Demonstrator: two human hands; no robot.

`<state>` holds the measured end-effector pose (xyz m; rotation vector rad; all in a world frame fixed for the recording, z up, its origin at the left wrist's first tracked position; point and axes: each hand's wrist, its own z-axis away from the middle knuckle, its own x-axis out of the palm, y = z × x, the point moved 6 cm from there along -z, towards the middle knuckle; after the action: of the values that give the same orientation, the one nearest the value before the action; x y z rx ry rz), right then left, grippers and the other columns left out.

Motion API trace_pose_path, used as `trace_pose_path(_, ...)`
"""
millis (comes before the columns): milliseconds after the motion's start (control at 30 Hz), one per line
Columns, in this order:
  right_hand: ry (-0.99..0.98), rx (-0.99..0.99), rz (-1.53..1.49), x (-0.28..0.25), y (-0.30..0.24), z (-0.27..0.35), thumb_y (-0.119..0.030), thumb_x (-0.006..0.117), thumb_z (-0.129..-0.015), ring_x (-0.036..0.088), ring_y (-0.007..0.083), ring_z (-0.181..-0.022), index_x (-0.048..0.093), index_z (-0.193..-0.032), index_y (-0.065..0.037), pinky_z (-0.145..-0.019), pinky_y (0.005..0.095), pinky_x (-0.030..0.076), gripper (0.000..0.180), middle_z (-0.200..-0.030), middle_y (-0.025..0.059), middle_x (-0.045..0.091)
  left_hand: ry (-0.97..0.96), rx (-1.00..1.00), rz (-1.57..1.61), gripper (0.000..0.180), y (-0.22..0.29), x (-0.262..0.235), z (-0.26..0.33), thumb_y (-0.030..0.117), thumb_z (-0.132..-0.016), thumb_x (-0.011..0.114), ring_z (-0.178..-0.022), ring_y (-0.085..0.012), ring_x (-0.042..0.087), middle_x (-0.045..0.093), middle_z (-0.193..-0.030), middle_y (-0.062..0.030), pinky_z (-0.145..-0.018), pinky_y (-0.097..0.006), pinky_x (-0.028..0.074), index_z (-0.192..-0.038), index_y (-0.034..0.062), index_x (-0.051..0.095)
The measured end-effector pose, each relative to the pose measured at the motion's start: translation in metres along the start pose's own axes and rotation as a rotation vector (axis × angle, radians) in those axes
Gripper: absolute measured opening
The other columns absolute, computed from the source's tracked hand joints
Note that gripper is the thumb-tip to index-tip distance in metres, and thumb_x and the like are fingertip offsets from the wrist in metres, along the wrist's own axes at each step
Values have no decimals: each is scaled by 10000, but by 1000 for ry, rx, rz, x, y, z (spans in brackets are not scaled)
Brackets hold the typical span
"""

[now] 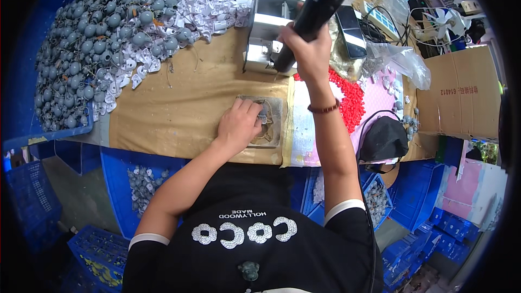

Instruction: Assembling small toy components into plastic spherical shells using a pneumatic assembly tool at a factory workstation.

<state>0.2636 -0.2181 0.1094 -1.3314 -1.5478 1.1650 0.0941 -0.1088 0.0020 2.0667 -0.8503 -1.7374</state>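
Observation:
My right hand (310,51) is wrapped round a black electric screwdriver (321,8), held at a slant. Its lower end is over the front of a silver box-shaped machine (264,30), which has a slot and small metal parts at its front; whether they touch, I cannot tell. My left hand (237,123) rests on a flat square plate (275,130) near the table's front edge. Its fingers are bent onto a small grey part (265,113) on the plate, mostly hidden beneath them.
Left lies a big heap of grey round parts (87,46), with white plastic pieces (230,2) beside it. Red pieces (350,100) lie to the right, near a phone (351,31), a black pouch (384,138) and a cardboard box (461,95). Blue crates (116,184) stand below the table edge.

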Motion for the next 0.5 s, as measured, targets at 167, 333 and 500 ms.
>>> trace_pose_path(167, -46, 117, -144, 2, -13, 68, 85, 667, -822, 664, 170, -742, 392, -1419, 58, -757, 334, 542, 658, -805, 74, 650, 16, 19, -6, 324, 1, 0, -2, 143, -740, 744, -1016, -285, 594, 617, -992, -79, -787, -403, 546, -1040, 85, 637)
trace_pose_path(333, -80, 108, -139, 8, -10, 103, 141, 641, -825, 660, 164, -762, 380, -1437, 27, -738, 304, 538, 675, -840, 84, 647, 17, 14, -19, 317, 3, -3, -3, 150, -731, 750, -1013, -283, 593, 605, -975, -75, -766, -406, 546, -1017, 97, 626)
trace_pose_path(500, -104, 15, -88, 7, -3, 114, 135, 652, -827, 653, 145, -771, 382, -1444, 16, -740, 289, 535, 684, -862, 81, 647, 81, 53, -16, 331, 2, -3, -1, 141, -729, 747, -1004, -281, 596, 603, -988, -68, -744, -410, 548, -1029, 105, 614)
